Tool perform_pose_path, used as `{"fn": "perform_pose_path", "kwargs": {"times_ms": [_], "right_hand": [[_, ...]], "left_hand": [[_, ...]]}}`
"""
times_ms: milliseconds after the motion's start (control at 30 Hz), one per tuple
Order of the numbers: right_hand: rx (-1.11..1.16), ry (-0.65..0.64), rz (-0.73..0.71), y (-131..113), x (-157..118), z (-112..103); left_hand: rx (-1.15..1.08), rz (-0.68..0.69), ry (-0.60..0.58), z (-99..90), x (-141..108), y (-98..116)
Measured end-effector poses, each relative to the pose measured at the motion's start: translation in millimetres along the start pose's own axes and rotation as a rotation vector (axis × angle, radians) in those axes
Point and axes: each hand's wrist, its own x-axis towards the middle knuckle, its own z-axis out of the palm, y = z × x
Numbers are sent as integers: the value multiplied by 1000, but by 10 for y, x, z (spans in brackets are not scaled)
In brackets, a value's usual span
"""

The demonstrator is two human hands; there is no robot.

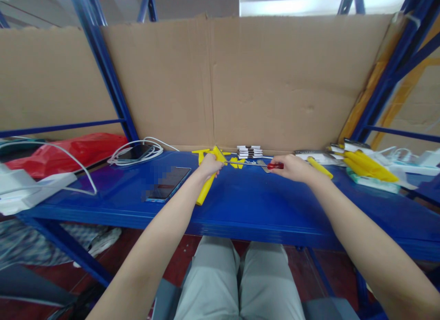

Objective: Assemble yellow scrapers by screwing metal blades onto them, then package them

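My left hand (210,165) is closed around a yellow tool-like piece (205,191), whose handle slants down toward the table's front. My right hand (290,167) grips a screwdriver by its red handle (276,166). The thin metal shaft (245,163) points left, and its tip meets or comes very near the yellow piece by my left hand; the exact contact is too small to tell. Small yellow parts (237,162) lie behind the shaft. Another yellow piece (202,152) is partly hidden behind my left hand. A small grey flat piece (264,167) lies near the screwdriver handle.
On the blue table (254,210) are a phone (170,183), a coiled white cable (156,151), stacked small packs (250,151), a yellow tube (319,168) and yellow packets (369,165). Left are a red bag (75,150) and white power strip (41,191). Cardboard (275,81) stands behind.
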Motion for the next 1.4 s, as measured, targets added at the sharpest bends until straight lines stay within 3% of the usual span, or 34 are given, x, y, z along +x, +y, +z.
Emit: {"fn": "perform_pose_path", "kwargs": {"times_ms": [233,500,833,1167,1400], "right_hand": [[27,-16,6,5,11,31],[-22,90,-41,64,21,67],[21,-13,1,-20,-2,3],[-19,45,-31,42,21,49],[-62,-5,-54,-8,7,35]], "left_hand": [[9,12,1,4,11,-16],[24,-2,-2,4,-20,7],[47,-8,5,1,5,-15],[92,0,-17,48,16,-27],[89,-4,-24,28,-3,-18]]}}
